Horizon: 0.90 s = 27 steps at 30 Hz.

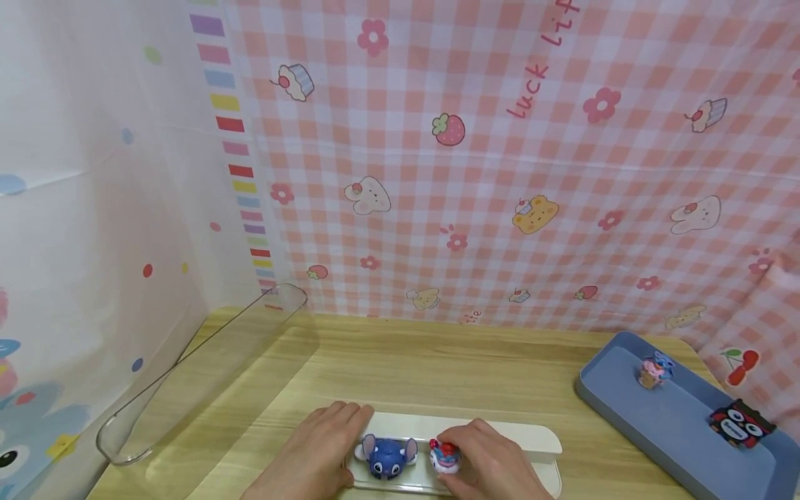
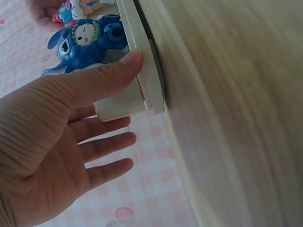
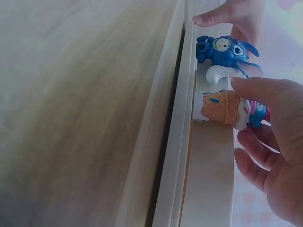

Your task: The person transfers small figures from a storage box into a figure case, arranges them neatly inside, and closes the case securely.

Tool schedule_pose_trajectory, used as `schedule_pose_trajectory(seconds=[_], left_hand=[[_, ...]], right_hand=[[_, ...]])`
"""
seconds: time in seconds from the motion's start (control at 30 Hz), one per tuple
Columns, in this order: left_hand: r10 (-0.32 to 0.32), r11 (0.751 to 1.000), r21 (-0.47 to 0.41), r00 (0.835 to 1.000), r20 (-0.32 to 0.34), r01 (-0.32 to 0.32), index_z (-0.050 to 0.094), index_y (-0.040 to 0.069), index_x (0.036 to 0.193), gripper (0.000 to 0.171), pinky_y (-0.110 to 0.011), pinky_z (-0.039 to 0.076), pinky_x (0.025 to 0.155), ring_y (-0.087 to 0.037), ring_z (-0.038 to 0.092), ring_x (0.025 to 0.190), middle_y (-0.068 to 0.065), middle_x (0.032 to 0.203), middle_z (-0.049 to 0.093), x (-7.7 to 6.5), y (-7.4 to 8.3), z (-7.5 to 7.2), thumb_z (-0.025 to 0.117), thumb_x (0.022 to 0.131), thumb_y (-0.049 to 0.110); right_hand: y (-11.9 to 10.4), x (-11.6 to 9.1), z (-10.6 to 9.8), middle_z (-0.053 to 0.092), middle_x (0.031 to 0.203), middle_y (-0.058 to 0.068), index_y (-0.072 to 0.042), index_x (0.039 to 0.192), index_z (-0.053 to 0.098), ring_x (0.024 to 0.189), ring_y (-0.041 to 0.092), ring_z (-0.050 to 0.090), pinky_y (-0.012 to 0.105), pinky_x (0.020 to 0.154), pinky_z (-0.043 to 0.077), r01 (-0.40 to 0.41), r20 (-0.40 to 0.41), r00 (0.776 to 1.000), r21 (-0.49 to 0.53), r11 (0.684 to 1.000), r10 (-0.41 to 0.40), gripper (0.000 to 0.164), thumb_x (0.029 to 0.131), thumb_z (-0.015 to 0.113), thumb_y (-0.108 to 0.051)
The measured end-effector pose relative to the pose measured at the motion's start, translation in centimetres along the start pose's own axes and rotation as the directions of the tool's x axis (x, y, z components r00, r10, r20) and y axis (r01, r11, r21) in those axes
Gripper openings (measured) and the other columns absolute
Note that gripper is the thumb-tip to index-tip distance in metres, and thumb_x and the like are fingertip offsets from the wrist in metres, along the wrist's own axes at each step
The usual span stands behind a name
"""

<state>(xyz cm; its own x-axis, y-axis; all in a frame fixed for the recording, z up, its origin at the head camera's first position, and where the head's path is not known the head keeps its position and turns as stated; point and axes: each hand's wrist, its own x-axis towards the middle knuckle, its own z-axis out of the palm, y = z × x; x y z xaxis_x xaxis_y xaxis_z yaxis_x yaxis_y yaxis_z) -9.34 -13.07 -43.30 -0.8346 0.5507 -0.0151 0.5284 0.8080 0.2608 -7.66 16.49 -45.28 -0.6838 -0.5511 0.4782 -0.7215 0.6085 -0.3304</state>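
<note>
A long white display base (image 1: pixel 544 440) lies at the table's front, its left end gripped by my left hand (image 1: pixel 319 451), thumb on the near edge and fingers behind. On it sits a blue big-eared figurine (image 1: pixel 385 458) with a small white face on its chest, as the left wrist view shows. To its right stands an ice cream cone figurine (image 3: pixel 220 108) with a waffle cone and a blue and red top. My right hand (image 1: pixel 494 462) pinches that figurine near its top, thumb on the near side; its foot is at the base's surface.
A clear plastic cover (image 1: pixel 212 375) stands on the left of the wooden table (image 1: pixel 437 368). At the right lies a blue-grey tray (image 1: pixel 662 417) holding a small blue and pink figurine on a brown base (image 1: pixel 655 370) and a black and red owl-like piece (image 1: pixel 742 423). Checked cloth hangs behind.
</note>
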Motion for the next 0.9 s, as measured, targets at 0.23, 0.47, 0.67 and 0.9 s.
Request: schedule_pose_trajectory(seconds=[0.23,0.47,0.67,0.9], left_hand=[[0.003,1.000,0.005,1.000,0.001,-0.003,0.057,0.006,0.139,0.083,-0.055,0.051,0.103,-0.030,0.061,0.120,-0.009,0.129,0.066,0.0,-0.1,0.0,0.096,0.067,0.014],[-0.004,1.000,-0.001,1.000,0.014,0.004,0.057,0.006,0.140,0.083,-0.055,0.051,0.104,-0.030,0.061,0.120,-0.009,0.129,0.066,0.0,-0.1,-0.1,0.097,0.067,0.014],[-0.011,1.000,-0.007,1.000,0.024,0.011,0.057,0.006,0.141,0.084,-0.055,0.051,0.104,-0.030,0.061,0.121,-0.009,0.130,0.066,0.1,0.0,0.0,0.097,0.067,0.015],[-0.014,1.000,0.003,1.000,0.020,0.014,0.057,0.006,0.141,0.085,-0.055,0.050,0.105,-0.030,0.061,0.122,-0.009,0.131,0.066,0.1,0.1,0.0,0.097,0.067,0.015]], right_hand=[[-0.2,0.1,-0.1,0.069,0.108,-0.015,-0.018,0.117,0.069,0.094,0.000,0.057,0.020,0.074,0.056,-0.050,0.048,0.998,0.016,0.999,0.049,0.048,0.077,0.094,-0.027],[-0.1,0.0,-0.2,0.068,0.111,-0.015,-0.016,0.119,0.069,0.097,0.000,0.059,0.022,0.076,0.057,-0.050,0.045,0.998,-0.001,0.999,0.050,0.048,0.080,0.092,-0.034],[-0.4,-0.1,-1.2,0.067,0.112,-0.017,-0.018,0.121,0.069,0.099,0.000,0.060,0.027,0.080,0.060,-0.126,0.095,0.988,0.000,0.992,0.125,0.045,0.088,0.083,-0.046],[0.0,-0.4,-3.4,0.068,0.115,-0.015,-0.018,0.123,0.069,0.101,0.003,0.063,0.030,0.076,0.060,-0.115,0.030,0.993,-0.084,0.990,0.118,0.048,0.088,0.082,-0.048]])
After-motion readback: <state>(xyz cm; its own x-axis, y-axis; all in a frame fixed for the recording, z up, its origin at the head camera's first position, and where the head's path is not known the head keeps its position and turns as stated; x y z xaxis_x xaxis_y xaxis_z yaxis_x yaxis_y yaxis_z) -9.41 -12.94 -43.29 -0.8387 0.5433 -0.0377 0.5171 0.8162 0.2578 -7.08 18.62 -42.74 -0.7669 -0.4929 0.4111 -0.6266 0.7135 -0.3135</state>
